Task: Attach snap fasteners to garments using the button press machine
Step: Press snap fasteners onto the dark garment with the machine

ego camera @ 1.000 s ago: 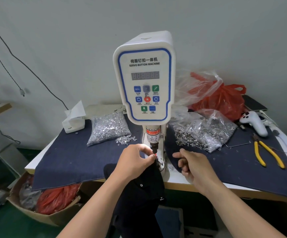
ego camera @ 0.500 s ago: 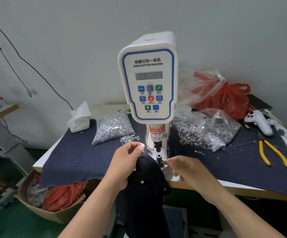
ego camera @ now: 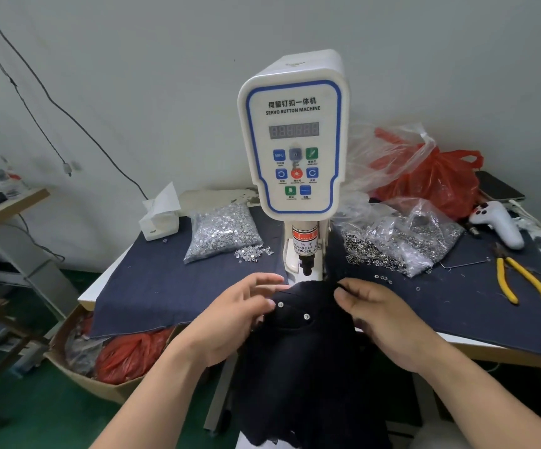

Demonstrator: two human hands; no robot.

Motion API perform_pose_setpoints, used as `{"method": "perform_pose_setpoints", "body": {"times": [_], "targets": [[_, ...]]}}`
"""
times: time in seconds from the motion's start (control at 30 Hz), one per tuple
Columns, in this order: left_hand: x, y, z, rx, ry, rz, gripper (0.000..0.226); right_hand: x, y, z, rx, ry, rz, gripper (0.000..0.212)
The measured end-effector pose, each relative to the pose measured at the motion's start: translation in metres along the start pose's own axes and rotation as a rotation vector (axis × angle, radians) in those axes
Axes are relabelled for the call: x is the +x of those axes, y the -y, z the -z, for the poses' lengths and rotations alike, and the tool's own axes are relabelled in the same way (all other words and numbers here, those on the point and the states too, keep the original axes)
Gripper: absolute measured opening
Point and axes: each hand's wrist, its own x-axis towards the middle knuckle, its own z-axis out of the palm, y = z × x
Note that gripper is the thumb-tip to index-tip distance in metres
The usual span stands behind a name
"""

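Observation:
The white servo button machine (ego camera: 295, 140) stands at the middle of the table, its press head (ego camera: 306, 265) just above the garment. A dark garment (ego camera: 311, 351) lies over the table edge under the head and hangs down. Two silver snaps (ego camera: 280, 305) (ego camera: 306, 316) sit on it. My left hand (ego camera: 240, 315) touches the garment's left edge with fingers spread and mostly straight. My right hand (ego camera: 382, 315) pinches the garment's top edge between thumb and forefinger.
A bag of silver fasteners (ego camera: 223, 231) lies left of the machine, and a bag of ring parts (ego camera: 402, 241) right, with loose pieces around both. Yellow pliers (ego camera: 521, 283), a white controller (ego camera: 499, 222), a red bag (ego camera: 431, 179) and a tissue box (ego camera: 160, 218) share the denim-covered table (ego camera: 165, 286).
The garment has been pulled up over the lower die. My left hand loosened from a grip to spread fingers. My right hand moved in and took the garment's top edge.

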Motion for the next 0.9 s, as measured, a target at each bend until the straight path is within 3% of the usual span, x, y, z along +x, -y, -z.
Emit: {"method": "perform_pose_setpoints", "body": {"times": [0.13,0.27,0.53,0.67,0.73,0.8,0.87,0.9], "targets": [[-0.008,0.015,0.005,-0.015,0.117,0.115,0.05,-0.001,0.004,0.004,0.191,-0.036,-0.023,0.012],[-0.016,0.028,0.0,0.048,0.317,0.245,0.053,0.001,0.008,0.012,0.156,-0.032,0.005,0.015],[-0.019,0.018,0.008,-0.332,0.178,0.097,0.041,0.001,0.012,0.025,-0.141,0.049,0.034,0.023],[-0.014,0.014,0.007,-0.573,0.184,0.113,0.062,0.006,0.012,0.02,-0.146,0.015,0.061,0.02],[-0.009,0.007,-0.002,-0.447,0.139,0.129,0.058,0.008,0.013,0.015,-0.161,0.021,0.061,0.016],[-0.005,-0.003,-0.014,-0.032,0.073,0.081,0.051,0.013,0.013,0.007,-0.23,0.053,0.058,0.01],[-0.004,-0.001,-0.018,0.435,0.17,-0.058,0.046,0.017,0.013,-0.002,-0.329,0.109,0.041,0.012],[-0.004,0.003,-0.018,0.529,0.217,-0.095,0.042,0.019,0.014,-0.005,-0.4,0.121,0.041,0.011]]}}
